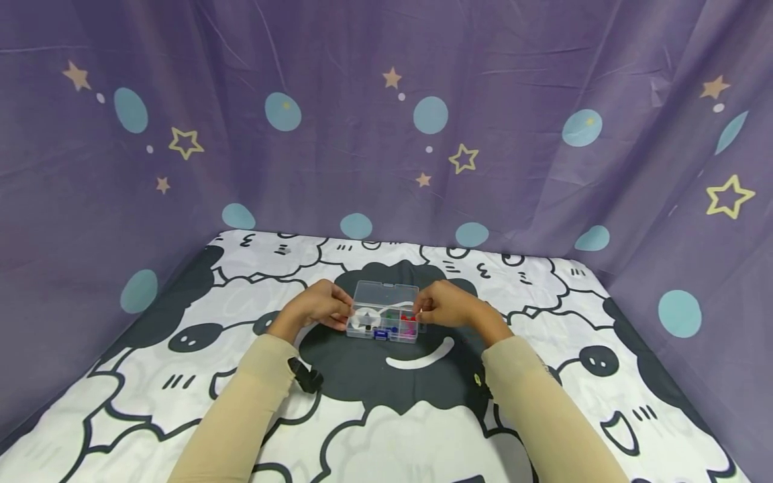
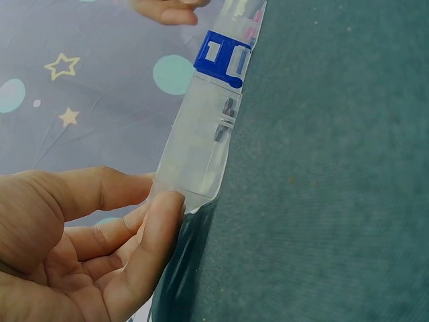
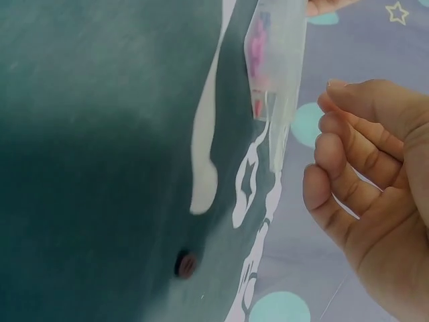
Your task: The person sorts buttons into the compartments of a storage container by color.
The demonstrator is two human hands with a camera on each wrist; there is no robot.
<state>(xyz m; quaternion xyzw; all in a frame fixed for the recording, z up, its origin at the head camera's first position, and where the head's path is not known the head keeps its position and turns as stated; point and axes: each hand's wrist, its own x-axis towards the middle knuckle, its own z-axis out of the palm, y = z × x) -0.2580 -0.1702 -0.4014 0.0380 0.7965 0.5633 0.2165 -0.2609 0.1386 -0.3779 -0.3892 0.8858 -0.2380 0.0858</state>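
A clear plastic compartment box point(image 1: 382, 322) with a blue latch point(image 2: 224, 58) stands with its lid point(image 1: 386, 293) raised on the dark patch of the cloth. Small red, pink, blue and dark pieces lie in its compartments. My left hand point(image 1: 321, 305) pinches the box's left end between thumb and fingers, seen closely in the left wrist view. Over the red pieces at the other end hovers my right hand point(image 1: 448, 305), its fingers bent. In the right wrist view its thumb and forefinger tips come close together; whether they hold a small piece cannot be seen.
A brown button point(image 3: 186, 264) lies on the dark part of the sheep-print cloth point(image 1: 392, 449), right of the box. Nearer my right sleeve is a small yellow piece point(image 1: 478, 380). A purple curtain point(image 1: 338, 174) with stars hangs behind and at both sides.
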